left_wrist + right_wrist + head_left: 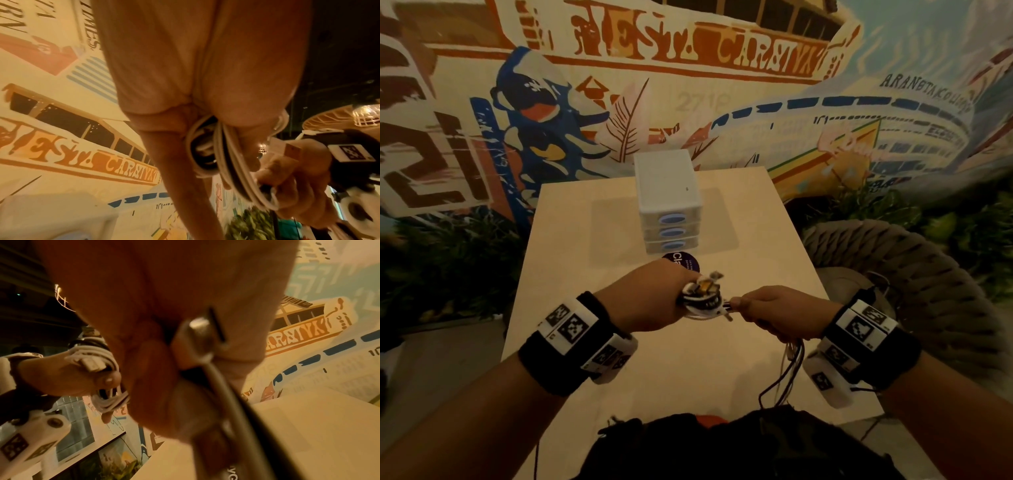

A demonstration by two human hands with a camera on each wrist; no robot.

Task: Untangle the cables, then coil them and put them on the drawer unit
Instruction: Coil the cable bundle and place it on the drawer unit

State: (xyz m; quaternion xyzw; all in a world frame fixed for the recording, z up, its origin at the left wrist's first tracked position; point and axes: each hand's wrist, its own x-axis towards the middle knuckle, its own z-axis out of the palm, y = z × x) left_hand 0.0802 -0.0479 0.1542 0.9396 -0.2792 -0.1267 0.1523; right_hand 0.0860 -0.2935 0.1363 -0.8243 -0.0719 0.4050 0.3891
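My left hand (654,298) grips a small coil of white and black cables (702,298) above the table; in the left wrist view the coil (207,151) loops around its fingers. A white plug (92,364) sticks out of that coil. My right hand (774,310) sits just right of the coil, fingers curled round loose cable ends (218,373), which hang down from it (789,370) toward my lap. The white drawer unit (667,192) with three blue-handled drawers stands further back on the table, its top bare.
The light wooden table (619,342) runs from me to a painted mural wall. A dark round sticker (681,262) lies in front of the drawers. A woven grey chair (914,267) stands to the right, and a dark bag (722,445) lies on my lap.
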